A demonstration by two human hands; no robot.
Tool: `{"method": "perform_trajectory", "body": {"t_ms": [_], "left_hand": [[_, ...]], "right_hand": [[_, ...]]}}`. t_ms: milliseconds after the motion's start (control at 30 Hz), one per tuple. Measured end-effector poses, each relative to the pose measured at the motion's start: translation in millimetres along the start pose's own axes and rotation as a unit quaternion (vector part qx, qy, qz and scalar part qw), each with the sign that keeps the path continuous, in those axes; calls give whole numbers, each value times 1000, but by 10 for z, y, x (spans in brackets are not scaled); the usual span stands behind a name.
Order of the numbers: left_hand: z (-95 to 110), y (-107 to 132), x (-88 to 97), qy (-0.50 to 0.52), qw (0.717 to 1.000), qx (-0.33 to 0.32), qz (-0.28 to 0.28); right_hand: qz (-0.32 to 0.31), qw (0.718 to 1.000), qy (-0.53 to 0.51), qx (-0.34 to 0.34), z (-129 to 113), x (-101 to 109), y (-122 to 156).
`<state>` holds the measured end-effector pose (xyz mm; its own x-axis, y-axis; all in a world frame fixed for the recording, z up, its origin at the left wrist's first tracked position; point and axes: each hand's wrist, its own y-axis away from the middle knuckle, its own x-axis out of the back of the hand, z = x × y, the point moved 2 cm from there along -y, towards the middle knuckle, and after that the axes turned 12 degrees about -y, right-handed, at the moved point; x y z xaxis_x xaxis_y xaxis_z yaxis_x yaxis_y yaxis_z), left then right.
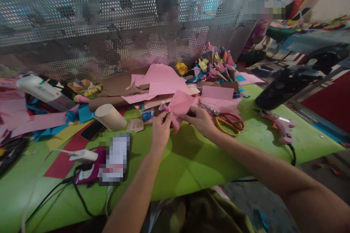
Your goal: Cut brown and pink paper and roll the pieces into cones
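Note:
Between my hands, above the green table, is a piece of pink paper [181,103] with folded or pinched edges. My left hand [162,125] grips its lower left corner between thumb and fingers; a small shiny wrapped thing [163,107] shows just above that thumb. On the other side, my right hand [201,119] pinches the paper's right edge. Scissors [226,122] with yellow and red handles lie beside my right wrist. A small blue packet [148,115] rests left of my left hand. Pink sheets [164,80] are piled behind.
A pink glue gun [286,127] and a black bottle [281,87] are at the right. Paper cone flowers [216,65] stand at the back by a perforated metal panel [123,18]. A cardboard tube [111,117], phone [116,158] and power strip [90,169] with cables lie left.

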<state>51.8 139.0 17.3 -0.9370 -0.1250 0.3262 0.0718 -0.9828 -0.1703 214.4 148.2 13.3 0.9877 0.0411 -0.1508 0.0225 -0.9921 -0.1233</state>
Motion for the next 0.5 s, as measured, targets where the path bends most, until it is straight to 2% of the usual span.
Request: {"method": "perform_trajectory", "body": {"t_ms": [167, 267, 367, 500], "left_hand": [[-56, -40, 25, 15, 999, 5, 35], [-74, -54, 21, 29, 999, 10, 45], [-43, -44, 9, 4, 999, 1, 35], [15, -18, -5, -15, 1000, -5, 9]], "right_hand": [[30, 995, -80, -41, -28, 56, -26], [-27, 988, -116, -93, -35, 51, -18], [-61, 982, -131, -122, -14, 25, -4], [-31, 984, -130, -115, 36, 14, -14]]}}
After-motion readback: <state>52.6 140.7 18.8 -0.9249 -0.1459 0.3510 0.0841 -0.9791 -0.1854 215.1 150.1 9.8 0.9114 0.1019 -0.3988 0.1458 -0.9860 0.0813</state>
